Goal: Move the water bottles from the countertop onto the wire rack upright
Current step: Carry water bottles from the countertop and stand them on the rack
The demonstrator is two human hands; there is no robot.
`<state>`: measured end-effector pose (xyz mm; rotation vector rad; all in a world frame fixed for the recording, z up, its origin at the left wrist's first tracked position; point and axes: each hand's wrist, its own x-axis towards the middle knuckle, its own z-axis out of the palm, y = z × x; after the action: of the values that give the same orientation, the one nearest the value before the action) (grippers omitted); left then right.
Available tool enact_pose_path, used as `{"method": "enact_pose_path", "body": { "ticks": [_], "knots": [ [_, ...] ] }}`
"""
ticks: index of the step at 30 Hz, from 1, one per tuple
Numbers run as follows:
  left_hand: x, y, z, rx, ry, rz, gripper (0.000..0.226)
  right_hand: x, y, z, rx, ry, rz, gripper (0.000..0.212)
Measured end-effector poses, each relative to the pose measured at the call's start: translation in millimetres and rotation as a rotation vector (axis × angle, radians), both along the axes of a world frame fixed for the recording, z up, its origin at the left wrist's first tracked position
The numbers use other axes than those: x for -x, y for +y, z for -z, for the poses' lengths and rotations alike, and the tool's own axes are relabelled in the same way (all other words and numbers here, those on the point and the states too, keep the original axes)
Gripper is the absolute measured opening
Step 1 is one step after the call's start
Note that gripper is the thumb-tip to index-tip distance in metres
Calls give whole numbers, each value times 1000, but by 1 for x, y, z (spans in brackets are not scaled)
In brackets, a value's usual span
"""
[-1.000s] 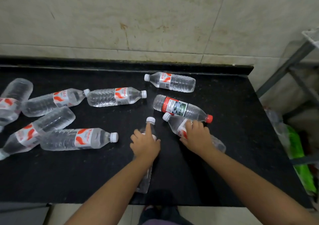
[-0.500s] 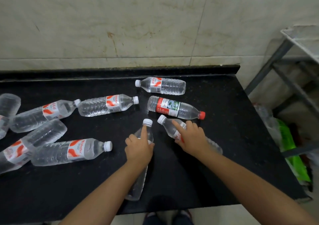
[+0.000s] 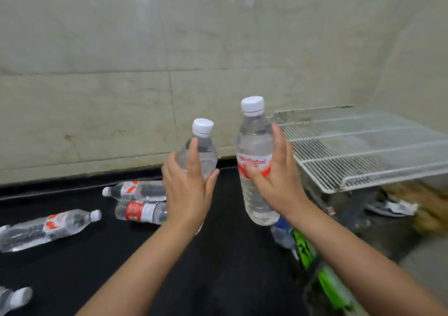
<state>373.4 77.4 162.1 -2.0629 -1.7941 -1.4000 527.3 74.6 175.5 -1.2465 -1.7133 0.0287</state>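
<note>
My left hand [image 3: 188, 189] grips a clear white-capped water bottle [image 3: 202, 146] upright, above the black countertop [image 3: 121, 255]. My right hand [image 3: 278, 180] holds a second upright bottle with a red-and-white label [image 3: 254, 151], a little higher and to the right. The white wire rack [image 3: 358, 148] lies just right of that bottle, at about the height of my right hand. Several bottles still lie on their sides on the countertop: one with a red label [image 3: 140, 211], one behind it [image 3: 133, 191], one further left [image 3: 48, 226].
A pale tiled wall [image 3: 121, 73] rises behind the countertop. Below the rack, past the counter's right edge, sit a green plastic item [image 3: 324, 274], a bottle with a blue cap [image 3: 281, 233] and some clutter on the floor. Another bottle cap [image 3: 19, 296] shows at bottom left.
Both hands have lifted their bottles off the countertop and turned them upright. The view has swung up and right, so the wire rack's top is now in sight.
</note>
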Motion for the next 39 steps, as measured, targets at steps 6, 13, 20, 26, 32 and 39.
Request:
{"method": "enact_pose_path", "body": {
  "ticks": [6, 13, 20, 26, 32, 39],
  "knots": [
    [-130, 7, -60, -150, -104, 93, 70, -116, -1, -65, -198, 17, 80, 75],
    [-224, 46, -97, -219, -30, 124, 70, -208, 31, -88, -276, -23, 222, 77],
    [-283, 128, -105, -206, -72, 127, 69, -271, 115, -87, -220, -68, 330, 69],
    [-316, 211, -100, -141, -118, 86, 65, -310, 197, -75, -154, -23, 310, 69],
    [-340, 279, -94, -89, -224, 20, 65, -323, 268, -59, -71, 174, 266, 67],
    [-362, 329, -75, -63, -319, -112, 71, -314, 330, -48, -8, 219, 220, 72]
  ]
}}
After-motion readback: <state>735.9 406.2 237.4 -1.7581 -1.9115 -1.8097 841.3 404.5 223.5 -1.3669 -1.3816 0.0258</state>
